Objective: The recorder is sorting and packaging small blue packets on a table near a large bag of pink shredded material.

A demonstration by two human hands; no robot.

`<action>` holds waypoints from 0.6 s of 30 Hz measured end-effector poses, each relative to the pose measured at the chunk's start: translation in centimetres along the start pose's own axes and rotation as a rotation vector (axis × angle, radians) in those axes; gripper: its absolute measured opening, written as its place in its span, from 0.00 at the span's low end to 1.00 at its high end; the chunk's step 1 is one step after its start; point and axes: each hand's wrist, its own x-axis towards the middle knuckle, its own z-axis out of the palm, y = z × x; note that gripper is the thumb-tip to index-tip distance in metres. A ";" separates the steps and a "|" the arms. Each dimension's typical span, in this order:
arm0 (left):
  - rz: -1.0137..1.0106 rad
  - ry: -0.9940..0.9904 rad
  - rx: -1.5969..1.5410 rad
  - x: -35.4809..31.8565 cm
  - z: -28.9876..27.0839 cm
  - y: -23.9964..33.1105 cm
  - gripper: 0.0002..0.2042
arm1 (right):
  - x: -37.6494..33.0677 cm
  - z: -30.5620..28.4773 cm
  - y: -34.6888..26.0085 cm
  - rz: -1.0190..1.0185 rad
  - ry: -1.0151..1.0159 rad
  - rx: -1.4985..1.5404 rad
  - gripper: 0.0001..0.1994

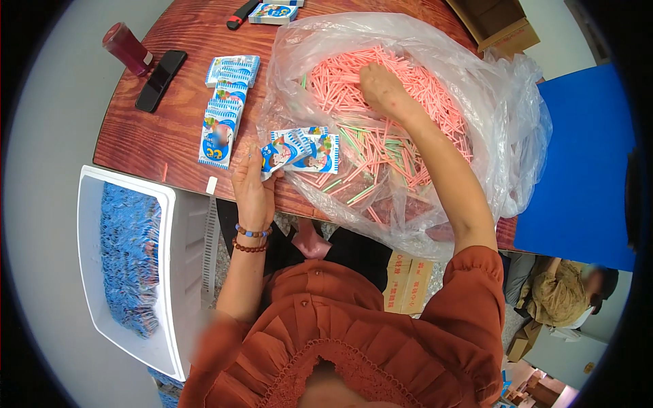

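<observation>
My left hand (253, 189), with two beaded bracelets at its wrist, grips a small blue-and-white printed packet (280, 155) at the table's near edge. Another packet of the same kind (325, 155) lies just right of it, partly overlapped. My right hand (388, 92) reaches into a heap of thin pink sticks (333, 75) inside a large clear plastic bag (292, 54). Its fingers are bunched downward among the sticks, and their tips are hidden. Some green and pale sticks (394, 146) are mixed in at the near side of the heap.
Left of the bag, similar packets (221, 132) overlap in a row. Farther left are a black phone (161, 81) and a red-filled bottle (128, 49). A white tub (173, 272) of blue packets stands beside the table, and a blue panel (578, 170) lies right. Another person (558, 292) is behind.
</observation>
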 end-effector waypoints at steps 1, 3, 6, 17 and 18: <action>0.001 -0.002 -0.001 0.0 0.1 0.0 0.11 | 0.1 0.3 0.7 0.062 -0.034 0.093 0.10; 0.013 -0.028 0.013 -0.1 -0.1 0.3 0.11 | 0.0 0.0 0.9 0.118 -0.066 0.190 0.13; 0.011 -0.030 -0.002 -0.2 -0.1 0.3 0.11 | -1.2 -0.1 2.2 0.310 0.030 0.743 0.15; -0.028 -0.087 -0.008 -0.2 0.9 -0.6 0.10 | -3.3 -1.9 3.0 0.459 0.291 1.870 0.12; -0.038 -0.072 -0.003 -0.3 1.2 -0.7 0.10 | -3.3 -1.7 3.0 0.461 0.296 1.871 0.12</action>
